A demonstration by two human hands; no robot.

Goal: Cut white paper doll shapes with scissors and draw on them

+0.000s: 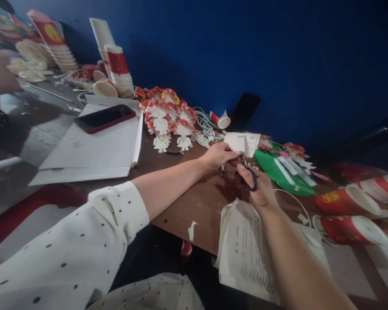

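Over the brown table, my right hand (259, 186) grips a pair of scissors (253, 180) by the black handles, blades pointing away from me. My left hand (220, 156) is closed in a pinch just beside the blades. What its fingers hold is too small and dark to make out. Beyond both hands lies a piece of white paper (231, 140), with small scraps around it. To the left sits a cluster of white paper doll cutouts (161, 125) with red, ruffled edging.
At the left, a phone (105, 118) lies on a white box (87, 148). Stacked paper cups (121, 75) stand behind it. On the right are a green disc (267, 165) with markers, red paper cups (345, 200) and a printed paper bag (242, 245). Another person's arm (1, 77) shows far left.
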